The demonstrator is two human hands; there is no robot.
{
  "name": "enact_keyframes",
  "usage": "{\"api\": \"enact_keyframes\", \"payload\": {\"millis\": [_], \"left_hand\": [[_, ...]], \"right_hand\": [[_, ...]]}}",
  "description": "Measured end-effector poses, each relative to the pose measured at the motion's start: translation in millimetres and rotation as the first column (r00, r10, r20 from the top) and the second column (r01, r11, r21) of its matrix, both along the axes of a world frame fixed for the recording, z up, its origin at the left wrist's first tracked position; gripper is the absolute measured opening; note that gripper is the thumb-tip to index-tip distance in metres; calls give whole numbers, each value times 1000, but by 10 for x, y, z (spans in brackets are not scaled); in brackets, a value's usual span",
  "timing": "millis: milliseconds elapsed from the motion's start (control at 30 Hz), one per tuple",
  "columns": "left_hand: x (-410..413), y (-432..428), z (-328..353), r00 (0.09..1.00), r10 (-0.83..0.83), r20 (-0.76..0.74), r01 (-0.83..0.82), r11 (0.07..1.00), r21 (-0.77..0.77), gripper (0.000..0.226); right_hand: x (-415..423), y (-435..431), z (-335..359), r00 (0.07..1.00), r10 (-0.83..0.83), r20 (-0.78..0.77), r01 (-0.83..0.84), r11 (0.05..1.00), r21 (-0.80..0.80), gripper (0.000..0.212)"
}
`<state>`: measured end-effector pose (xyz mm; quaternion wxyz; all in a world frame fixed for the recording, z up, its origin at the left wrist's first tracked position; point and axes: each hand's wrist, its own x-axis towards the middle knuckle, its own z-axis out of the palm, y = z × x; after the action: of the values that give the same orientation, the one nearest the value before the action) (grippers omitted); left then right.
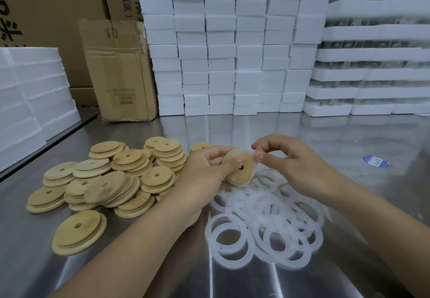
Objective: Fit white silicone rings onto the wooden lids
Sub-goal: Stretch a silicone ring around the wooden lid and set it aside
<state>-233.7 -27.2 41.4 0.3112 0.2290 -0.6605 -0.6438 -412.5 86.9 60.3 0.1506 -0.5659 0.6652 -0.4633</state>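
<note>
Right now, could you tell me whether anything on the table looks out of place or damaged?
A blue oval label lies alone on the table at the right, apart from the lids and rings. The carton at the back is creased, with a torn top flap. Nothing else stands out.

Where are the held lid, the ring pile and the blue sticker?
held lid (242, 177), head view, wooden face below its hole
ring pile (263, 204), head view, overlapping rings at its middle
blue sticker (375, 161), head view, its centre
</note>
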Motion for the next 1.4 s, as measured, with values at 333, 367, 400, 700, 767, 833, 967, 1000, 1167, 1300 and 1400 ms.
{"api": "enact_keyframes", "payload": {"millis": [333,367,400,700,767,833,967,1000,1167,1300,1400], "left_hand": [[11,19,53,998,20,-52,-13,990,137,20],[5,27,43,998,25,-51,-17,990,141,21],[1,30,34,998,32,-56,-24,989,146,22],[-29,46,-27,994,91,-65,-82,990,118,27],[-31,54,-58,995,91,-36,-89,995,55,23],[-28,61,-71,997,79,-17,-79,997,-6,18],[-12,43,-45,996,76,-39,-76,997,5,22],[-3,27,-31,996,79,-44,-78,997,17,26],[40,-1,43,997,68,-43,-67,998,22,37],[55,-21,101,998,47,-46,-47,999,12,38],[65,-30,99,998,37,-41,-36,999,16,36]], "right_hand": [[36,17,13,1000,14,19,-13,1000,-26,17],[61,18,1,999,10,33,-9,1000,-28,20],[83,16,-13,999,9,49,-8,1000,-23,23],[130,0,-141,984,-58,-167,60,998,8,18],[178,7,-160,971,-38,-237,36,999,-13,15],[220,7,-168,960,-18,-280,10,999,-31,13],[217,-1,-158,965,-6,-263,-10,998,-60,14],[209,-9,-149,971,2,-239,-17,998,-63,14],[153,-22,-111,995,39,-87,-42,999,-31,13],[92,-14,-33,1000,25,10,-25,999,-32,16],[77,12,8,998,46,34,-46,999,4,21]]}}
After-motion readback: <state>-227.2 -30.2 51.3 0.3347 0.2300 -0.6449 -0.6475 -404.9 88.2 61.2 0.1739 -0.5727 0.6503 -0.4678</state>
